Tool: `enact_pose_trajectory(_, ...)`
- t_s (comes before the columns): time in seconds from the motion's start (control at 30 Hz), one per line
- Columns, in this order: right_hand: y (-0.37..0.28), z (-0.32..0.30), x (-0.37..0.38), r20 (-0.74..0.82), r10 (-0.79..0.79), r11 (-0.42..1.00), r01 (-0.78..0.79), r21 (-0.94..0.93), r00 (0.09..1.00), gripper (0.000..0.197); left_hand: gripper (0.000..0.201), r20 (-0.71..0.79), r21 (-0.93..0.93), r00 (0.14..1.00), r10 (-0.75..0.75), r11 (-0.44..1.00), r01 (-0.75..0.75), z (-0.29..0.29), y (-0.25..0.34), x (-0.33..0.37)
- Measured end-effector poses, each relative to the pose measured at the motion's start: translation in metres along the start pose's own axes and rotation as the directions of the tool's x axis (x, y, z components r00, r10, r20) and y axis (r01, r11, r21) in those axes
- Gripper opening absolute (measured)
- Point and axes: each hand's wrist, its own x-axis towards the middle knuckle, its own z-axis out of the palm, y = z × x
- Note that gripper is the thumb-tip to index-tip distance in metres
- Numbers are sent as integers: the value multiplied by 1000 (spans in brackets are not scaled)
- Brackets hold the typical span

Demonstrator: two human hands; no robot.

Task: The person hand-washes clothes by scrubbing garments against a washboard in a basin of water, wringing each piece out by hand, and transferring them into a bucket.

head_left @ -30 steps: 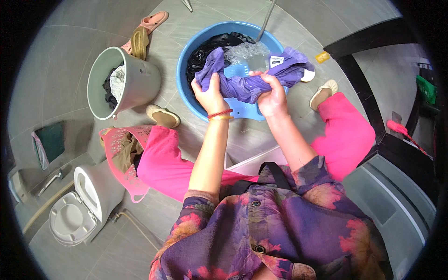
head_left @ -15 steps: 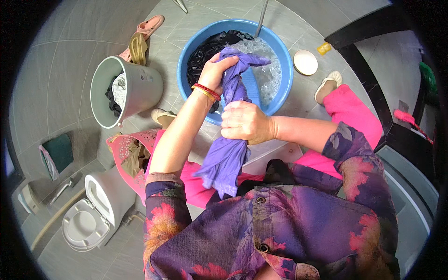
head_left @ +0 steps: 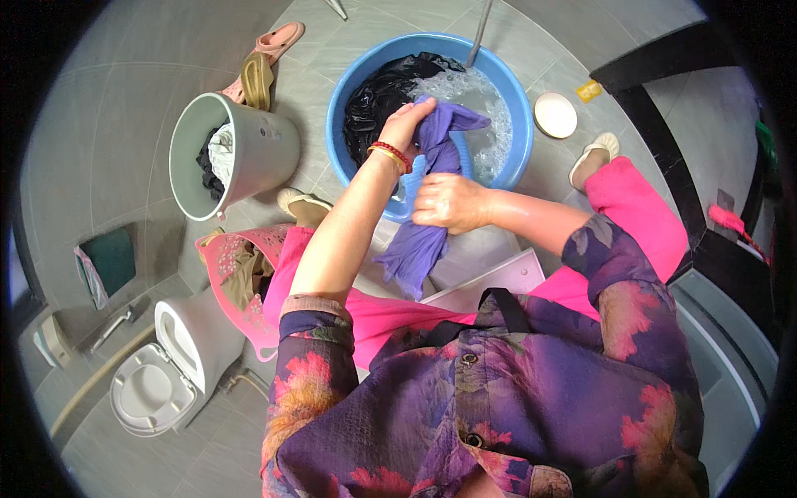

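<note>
Purple cloth (head_left: pixel 413 251) runs between two hands across the near side of a blue basin (head_left: pixel 522 108), its near end hanging outside the rim. Right hand (head_left: pixel 453 202): fingers curled tight in a fist around the cloth. Left hand (head_left: pixel 402 133): closed on the far part, thumb along it, other fingers partly hidden from me. Marking on the pale green bucket (head_left: pixel 278 162), at left, is too small to read.
</note>
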Motion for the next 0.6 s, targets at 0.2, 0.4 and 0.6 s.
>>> enact_pose_trajectory(0.2, 14, -74, -2, -416, 223, 926, -324, -191, 882, 24, 48, -56, 38, 998, 3, 999, -1, -49, 14, -23)
enact_pose_trajectory(0.4, 23, -125, 37, -210, 964, 228, -100, 969, 165, 23, 26, 83, 482, 996, 45, 872, -79, -57, 16, -63)
enact_pose_trajectory(0.6, -12, -166, 58, -1, 884, -126, 240, 962, 468, 29, 82, 458, 590, 774, 436, 503, -632, -20, 59, -118)
